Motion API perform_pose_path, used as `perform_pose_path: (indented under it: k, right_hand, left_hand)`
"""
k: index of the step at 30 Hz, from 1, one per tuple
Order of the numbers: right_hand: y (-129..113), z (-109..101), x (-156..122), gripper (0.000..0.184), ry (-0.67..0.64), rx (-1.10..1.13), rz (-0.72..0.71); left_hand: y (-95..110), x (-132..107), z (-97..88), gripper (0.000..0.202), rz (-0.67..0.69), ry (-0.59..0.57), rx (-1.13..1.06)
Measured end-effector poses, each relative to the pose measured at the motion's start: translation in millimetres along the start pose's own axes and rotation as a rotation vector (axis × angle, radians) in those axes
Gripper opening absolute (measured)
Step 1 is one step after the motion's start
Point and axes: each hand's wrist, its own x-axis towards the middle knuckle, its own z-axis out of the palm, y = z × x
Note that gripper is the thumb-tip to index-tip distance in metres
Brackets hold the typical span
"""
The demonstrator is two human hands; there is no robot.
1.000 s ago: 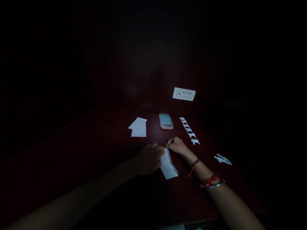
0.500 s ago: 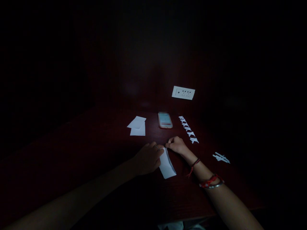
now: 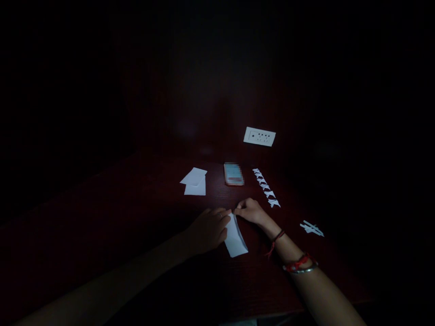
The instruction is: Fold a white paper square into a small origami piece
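Now | left hand (image 3: 207, 232): fingers slightly parted on folded paper (image 3: 236, 242) | right hand (image 3: 250, 211): fingers curled by its far end, grip unclear

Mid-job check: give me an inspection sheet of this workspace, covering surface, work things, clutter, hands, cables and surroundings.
Surface: dark reddish table, dimly lit.
Work things: creased white paper between the hands; two overlapping white sheets farther off, to the left; row of small folded papers to the right.
Clutter: phone, screen pixelated; thin pale strips in a loose pile.
Hands: left hand on the paper; right hand at its far end, grip unclear.
Cables: nothing seen.
Surroundings: wall socket beyond the table; the rest mostly dark.
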Motion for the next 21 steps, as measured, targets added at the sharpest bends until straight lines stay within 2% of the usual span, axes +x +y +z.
perform_pose_path:
  k: [9,15,17,21]
  right_hand:
    - [3.3,0.1,-1.1,0.017,0.020,-0.004,0.037]
    - [-1.8,-2.7,-4.4,0.043,-0.018,-0.008,0.012]
    - [-3.2,-2.4,-4.3,0.041,-0.016,-0.019,-0.007]
    - [-3.2,-0.9,-2.7,0.023,-0.028,-0.060,-0.023]
  left_hand:
    - [-2.1,-7.7,5.0,0.034,-0.041,-0.015,-0.039]
    - [-1.1,-6.8,6.0,0.036,-0.085,-0.019,-0.045]
    - [-0.6,-6.5,5.8,0.037,-0.087,-0.021,-0.052]
    - [0.3,-6.6,5.4,0.037,-0.090,-0.038,-0.047]
